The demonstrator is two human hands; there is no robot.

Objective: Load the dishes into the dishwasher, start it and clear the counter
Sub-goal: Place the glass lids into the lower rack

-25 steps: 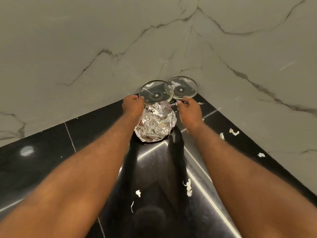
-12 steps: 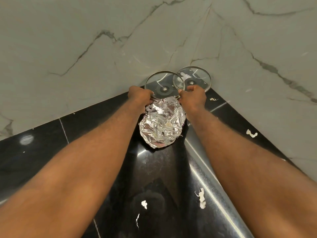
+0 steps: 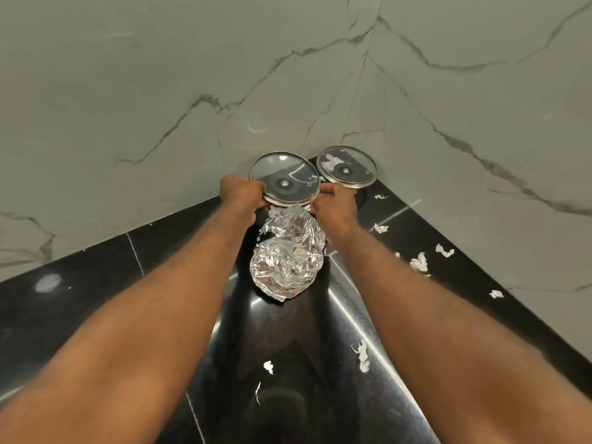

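At the far corner of the glossy black desk (image 3: pixel 96 299), the left grip (image 3: pixel 243 193) curls round the rim of the larger steel-rimmed glass lid (image 3: pixel 285 179), while the right grip (image 3: pixel 334 203) closes where that lid meets the smaller steel-rimmed glass lid (image 3: pixel 346 168), so which lid it holds is unclear, and a level lift clear of the crumpled silver foil (image 3: pixel 288 264) seems best.

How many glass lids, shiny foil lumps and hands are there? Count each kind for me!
Glass lids: 2 (bigger lid, smaller lid)
Foil lump: 1
Hands: 2 (left hand, right hand)
Total: 5
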